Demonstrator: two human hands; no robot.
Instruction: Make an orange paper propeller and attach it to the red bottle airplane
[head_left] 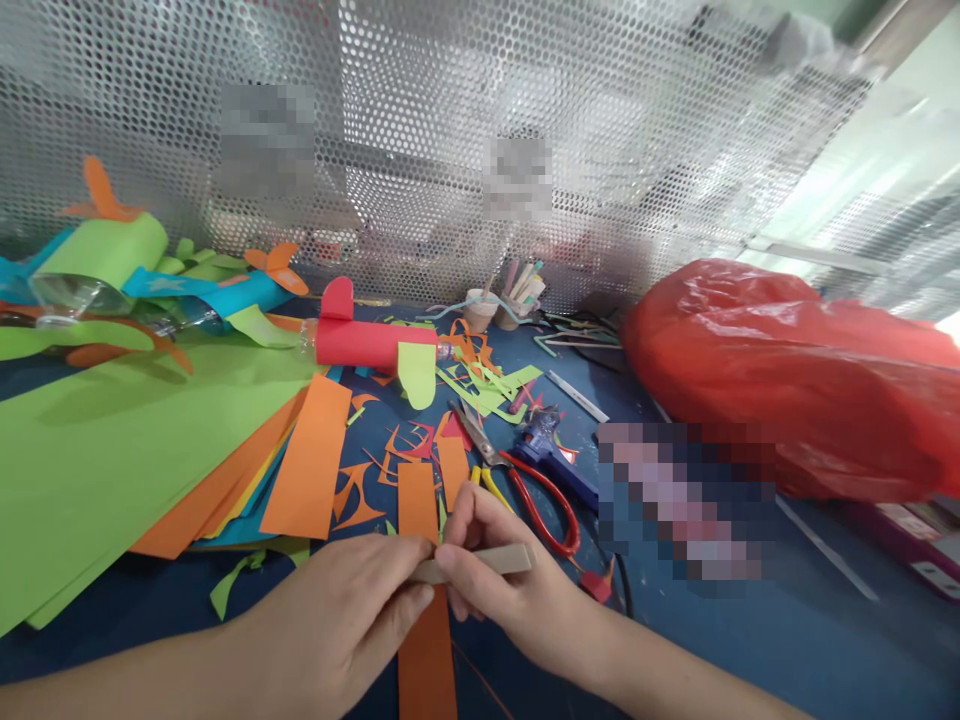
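Note:
Both of my hands pinch a flat beige wooden stick (495,560) low in the middle of the view. My left hand (337,620) grips its left end between thumb and fingers. My right hand (502,580) holds the middle and right part, fingers curled over it. Under the hands lies a long orange paper strip (424,600) on the blue table (750,640). Just beyond my right hand rest red-handled scissors (536,495) and a blue glue gun (551,450).
Large green paper sheets (112,450) and orange strips (311,460) cover the left. Paper-covered bottle planes (367,340) stand at the back by a perforated metal wall. A red plastic bag (787,370) fills the right. Paper scraps and small cups with sticks (502,300) lie mid-table.

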